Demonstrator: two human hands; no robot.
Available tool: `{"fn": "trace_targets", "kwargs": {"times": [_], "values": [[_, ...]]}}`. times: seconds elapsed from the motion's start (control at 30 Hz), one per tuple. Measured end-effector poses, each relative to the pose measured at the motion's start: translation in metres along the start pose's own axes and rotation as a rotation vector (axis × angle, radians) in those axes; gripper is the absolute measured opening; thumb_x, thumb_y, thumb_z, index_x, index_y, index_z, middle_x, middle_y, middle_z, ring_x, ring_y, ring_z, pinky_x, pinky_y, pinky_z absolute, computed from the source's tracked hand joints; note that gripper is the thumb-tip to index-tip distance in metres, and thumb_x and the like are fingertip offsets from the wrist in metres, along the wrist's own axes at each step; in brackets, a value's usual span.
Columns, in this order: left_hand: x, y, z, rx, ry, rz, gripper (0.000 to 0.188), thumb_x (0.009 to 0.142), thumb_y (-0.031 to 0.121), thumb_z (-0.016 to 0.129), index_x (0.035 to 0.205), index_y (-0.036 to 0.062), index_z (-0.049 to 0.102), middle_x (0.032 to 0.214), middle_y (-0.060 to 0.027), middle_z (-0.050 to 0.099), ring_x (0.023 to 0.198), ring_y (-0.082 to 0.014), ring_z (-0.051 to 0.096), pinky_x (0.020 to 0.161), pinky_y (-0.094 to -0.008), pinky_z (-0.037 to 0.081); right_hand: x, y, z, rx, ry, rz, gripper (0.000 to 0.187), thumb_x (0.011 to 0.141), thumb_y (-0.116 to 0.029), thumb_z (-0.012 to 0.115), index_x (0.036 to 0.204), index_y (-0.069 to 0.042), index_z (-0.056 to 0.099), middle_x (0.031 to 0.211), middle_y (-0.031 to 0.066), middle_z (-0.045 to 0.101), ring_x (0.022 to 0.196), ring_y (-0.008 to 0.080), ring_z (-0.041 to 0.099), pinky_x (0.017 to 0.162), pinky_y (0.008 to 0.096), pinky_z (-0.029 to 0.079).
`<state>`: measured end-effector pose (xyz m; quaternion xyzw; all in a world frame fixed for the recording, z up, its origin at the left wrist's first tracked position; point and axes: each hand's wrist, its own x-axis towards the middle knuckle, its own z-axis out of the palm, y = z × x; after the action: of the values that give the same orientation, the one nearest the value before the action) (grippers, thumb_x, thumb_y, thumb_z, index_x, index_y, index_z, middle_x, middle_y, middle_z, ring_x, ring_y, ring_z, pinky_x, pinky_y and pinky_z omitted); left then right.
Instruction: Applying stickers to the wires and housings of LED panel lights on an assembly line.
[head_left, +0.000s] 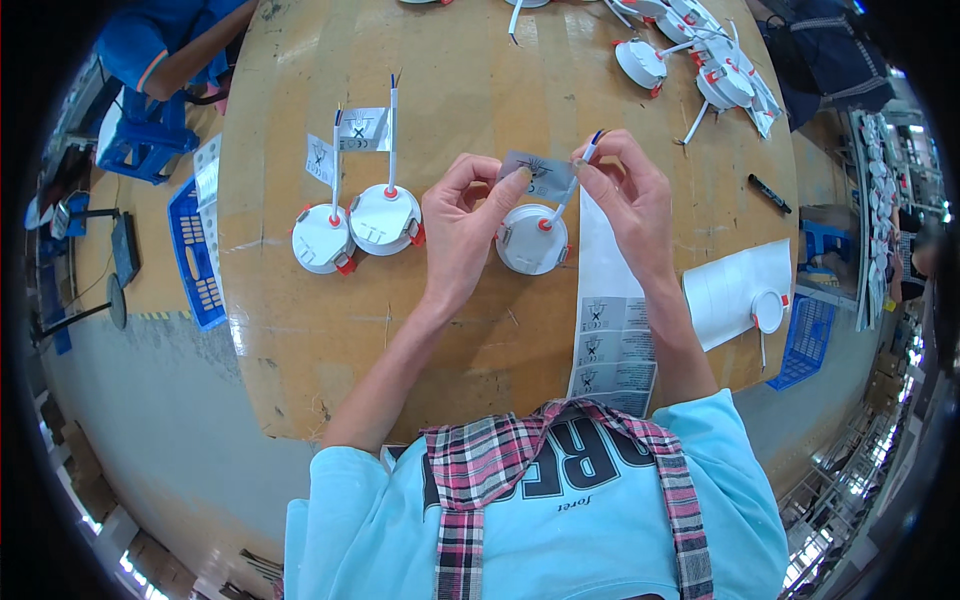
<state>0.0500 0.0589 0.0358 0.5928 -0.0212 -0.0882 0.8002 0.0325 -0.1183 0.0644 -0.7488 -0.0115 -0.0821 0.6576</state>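
A round white downlight lies on the wooden table in front of me, its white cable rising from a red collar. My left hand pinches a silver-grey label between thumb and fingers. The label's other end meets the cable. My right hand is closed around the cable near its blue-tipped end, thumb against fingers. Under my right forearm runs a strip of backing paper with several printed labels at its near end. To the left stand two more downlights, each with a label folded around its upright cable.
More white downlights are heaped at the far right. A black marker lies near the right edge, above a white sheet bearing another downlight. Blue baskets flank the table. Another person's arm shows at far left.
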Motion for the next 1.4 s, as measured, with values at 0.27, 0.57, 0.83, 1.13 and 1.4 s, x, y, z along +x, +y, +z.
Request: {"fn": "trace_targets", "kwargs": {"times": [0.27,0.57,0.83,1.13,1.4], "values": [[-0.003,-0.006,-0.006,0.161,-0.021,0.233,0.01,0.083,0.009,0.072,0.084,0.0012,0.065,0.086,-0.002,0.061,0.079,-0.0086,0.054,0.072,-0.0244,0.044,0.009,-0.002,-0.018,-0.382,-0.114,-0.242,0.014,0.078,-0.01,0.072,0.089,-0.003,0.064,0.105,0.0059,0.058,0.1,0.0221,0.055,0.089,0.0339,0.043],[-0.001,-0.002,-0.009,0.195,0.002,-0.038,0.024,0.096,0.018,0.058,0.104,-0.0024,0.066,0.087,-0.0044,0.067,0.079,-0.0089,0.057,0.075,-0.0244,0.046,0.028,-0.005,-0.03,-0.336,-0.332,-0.111,0.022,0.08,-0.009,0.069,0.1,-0.003,0.067,0.091,0.0067,0.064,0.095,0.0209,0.057,0.089,0.0337,0.044],[0.002,-0.01,-0.011,0.212,0.0,-0.099,0.032,0.097,0.024,0.057,0.11,-0.0034,0.064,0.087,-0.0045,0.068,0.074,-0.0078,0.056,0.069,-0.0224,0.046,0.039,0.006,-0.038,-0.307,-0.424,-0.051,0.024,0.085,-0.01,0.064,0.107,-0.002,0.066,0.088,0.0037,0.061,0.085,0.0141,0.054,0.08,0.0287,0.045],[-0.016,-0.007,-0.007,0.282,0.07,-0.055,0.049,0.091,0.02,0.064,0.128,-0.0044,0.044,0.091,-0.0071,0.063,0.071,-0.0088,0.054,0.061,-0.0251,0.045,0.039,0.003,-0.035,-0.279,-0.446,0.162,0.025,0.084,-0.018,0.068,0.1,0.001,0.067,0.08,-0.0014,0.058,0.077,0.0072,0.052,0.071,0.0243,0.043],[-0.025,-0.015,-0.005,0.773,-0.032,0.244,0.046,0.077,0.021,0.077,0.113,0.0008,0.055,0.096,-0.0092,0.056,0.089,-0.0222,0.054,0.081,-0.035,0.042,0.038,0.003,-0.032,-0.363,-0.424,0.261,0.02,0.082,-0.017,0.069,0.091,0.002,0.068,0.073,-0.0009,0.058,0.073,0.0064,0.052,0.066,0.0239,0.043]]}}
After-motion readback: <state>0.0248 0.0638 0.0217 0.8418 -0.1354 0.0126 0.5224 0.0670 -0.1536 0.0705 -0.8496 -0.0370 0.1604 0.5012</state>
